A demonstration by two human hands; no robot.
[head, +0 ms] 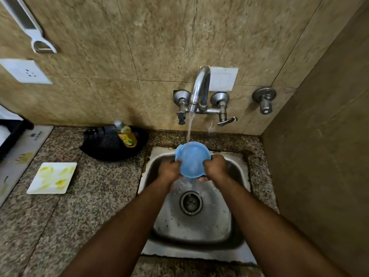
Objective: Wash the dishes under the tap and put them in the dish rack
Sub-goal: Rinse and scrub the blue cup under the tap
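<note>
Bowl: I hold the blue bowl [192, 159] over the sink [196, 254], under the running tap [200, 86].
Grip: left hand [169, 168] and right hand [215, 166] clasp its opposite rims.
Left: dirty white plate [52, 177] waits on the counter.
Rack: none seen.

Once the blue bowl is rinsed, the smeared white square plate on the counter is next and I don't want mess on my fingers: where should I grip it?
Probably by the rim of the white square plate, at its near right corner, coming from the sink side. It lies flat, so pinch or slide the edge; that corner looks least smeared.
</note>
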